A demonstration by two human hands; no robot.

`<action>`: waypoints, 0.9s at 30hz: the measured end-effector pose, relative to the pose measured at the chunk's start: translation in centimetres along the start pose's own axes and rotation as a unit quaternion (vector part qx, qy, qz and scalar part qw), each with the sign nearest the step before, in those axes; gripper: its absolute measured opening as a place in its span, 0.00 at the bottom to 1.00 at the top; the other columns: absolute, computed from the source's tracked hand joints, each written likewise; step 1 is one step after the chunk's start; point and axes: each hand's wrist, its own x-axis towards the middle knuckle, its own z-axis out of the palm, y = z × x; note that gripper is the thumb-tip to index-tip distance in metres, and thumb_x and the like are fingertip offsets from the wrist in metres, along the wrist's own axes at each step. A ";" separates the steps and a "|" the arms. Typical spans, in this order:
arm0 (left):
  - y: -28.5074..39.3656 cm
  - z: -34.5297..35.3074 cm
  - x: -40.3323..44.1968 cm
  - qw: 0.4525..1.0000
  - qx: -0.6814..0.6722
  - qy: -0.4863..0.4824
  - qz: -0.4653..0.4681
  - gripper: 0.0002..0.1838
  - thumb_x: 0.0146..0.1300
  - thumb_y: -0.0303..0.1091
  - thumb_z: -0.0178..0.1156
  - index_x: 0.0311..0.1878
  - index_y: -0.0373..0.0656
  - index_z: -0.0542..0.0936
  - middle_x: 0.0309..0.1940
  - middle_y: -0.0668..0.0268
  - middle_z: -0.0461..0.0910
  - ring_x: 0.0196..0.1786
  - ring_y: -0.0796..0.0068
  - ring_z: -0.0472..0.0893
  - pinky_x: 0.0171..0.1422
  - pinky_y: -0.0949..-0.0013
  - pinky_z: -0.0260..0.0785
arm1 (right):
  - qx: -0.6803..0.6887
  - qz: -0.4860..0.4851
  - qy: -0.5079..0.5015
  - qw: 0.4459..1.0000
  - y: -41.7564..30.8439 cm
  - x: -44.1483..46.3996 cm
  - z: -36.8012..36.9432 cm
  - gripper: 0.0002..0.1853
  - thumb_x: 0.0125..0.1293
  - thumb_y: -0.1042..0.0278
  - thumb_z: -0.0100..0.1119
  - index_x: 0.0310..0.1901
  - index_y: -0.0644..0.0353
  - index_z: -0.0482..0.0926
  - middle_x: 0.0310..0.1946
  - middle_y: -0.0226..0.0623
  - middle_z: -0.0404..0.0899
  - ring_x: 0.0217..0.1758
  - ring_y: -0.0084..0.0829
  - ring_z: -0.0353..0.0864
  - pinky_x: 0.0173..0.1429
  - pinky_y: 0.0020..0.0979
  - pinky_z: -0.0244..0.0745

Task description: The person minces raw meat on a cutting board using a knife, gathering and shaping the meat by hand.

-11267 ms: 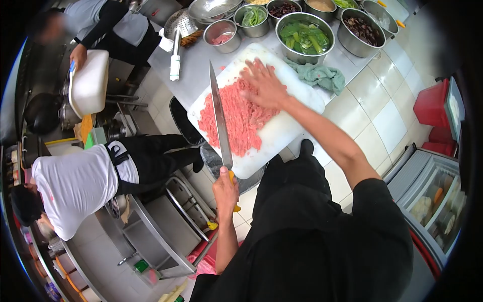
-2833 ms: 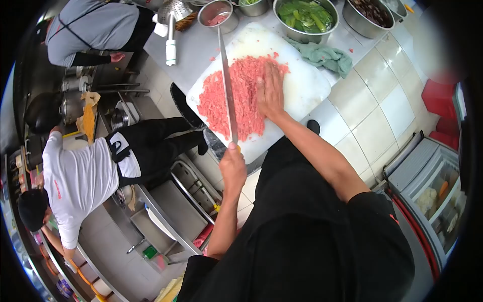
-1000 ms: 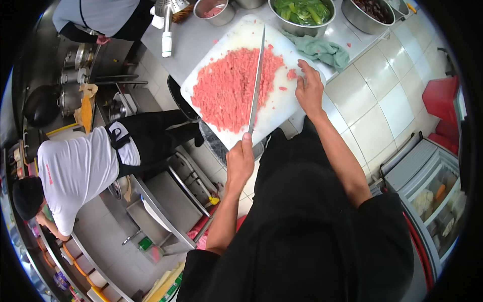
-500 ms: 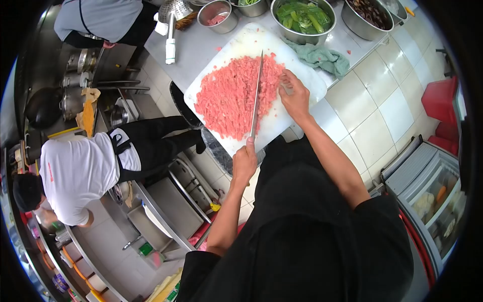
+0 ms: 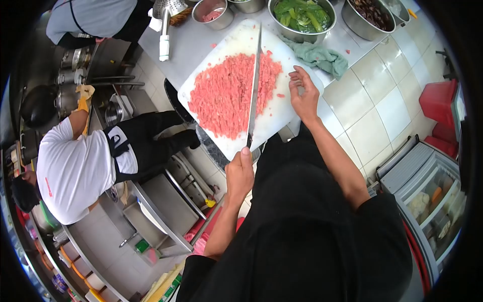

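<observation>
My left hand [image 5: 240,173] is wrapped round the handle of a long knife [image 5: 255,80], its blade pointing away from me over the chopped pink meat [image 5: 226,93]. The meat is spread on a white cutting board [image 5: 287,108], with a narrower part of it to the right of the blade. Over the board's right edge hangs my right hand [image 5: 306,95], fingers apart and bent, holding nothing. A green cloth [image 5: 322,58] lies just beyond it, by the board's far right edge.
Metal bowls of greens [image 5: 302,17], dark pieces [image 5: 370,17] and pink meat [image 5: 212,12] stand on the steel table [image 5: 193,50]. A strainer [image 5: 166,30] lies at its left. Two people [image 5: 75,171] [image 5: 95,20] stand at the left. A glass-topped fridge [image 5: 427,196] is at the right.
My right hand has moved right, away from the meat. The knife stays in my left hand, its blade now more upright in view. The co-worker in white has reached an arm toward the stove.
</observation>
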 end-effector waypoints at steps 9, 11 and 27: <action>0.5 0.5 -1.1 1.000 0.024 0.012 0.005 0.36 0.79 0.59 0.41 0.29 0.33 0.79 0.18 0.57 0.74 0.26 0.70 0.76 0.34 0.62 0.68 | 0.040 -0.062 0.062 0.995 -0.1 0.2 -1.9 0.24 0.68 0.84 0.54 0.65 0.62 0.75 0.51 0.40 0.84 0.54 0.31 0.83 0.57 0.31 0.77; -3.1 2.7 -0.5 0.999 0.007 0.036 0.036 0.36 0.79 0.59 0.41 0.30 0.33 0.79 0.18 0.57 0.75 0.26 0.70 0.76 0.34 0.61 0.68 | -0.005 -0.076 0.109 0.991 -1.1 2.1 -4.1 0.22 0.68 0.83 0.54 0.63 0.62 0.76 0.52 0.41 0.84 0.54 0.32 0.83 0.57 0.31 0.77; -0.9 1.9 -1.4 0.993 -0.001 0.040 -0.113 0.40 0.75 0.62 0.44 0.32 0.28 0.83 0.27 0.37 0.81 0.39 0.35 0.84 0.47 0.46 0.74 | -0.359 -0.112 -0.058 0.925 9.0 17.6 -15.0 0.11 0.57 0.72 0.63 0.41 0.59 0.89 0.39 0.48 0.85 0.45 0.50 0.83 0.55 0.44 0.77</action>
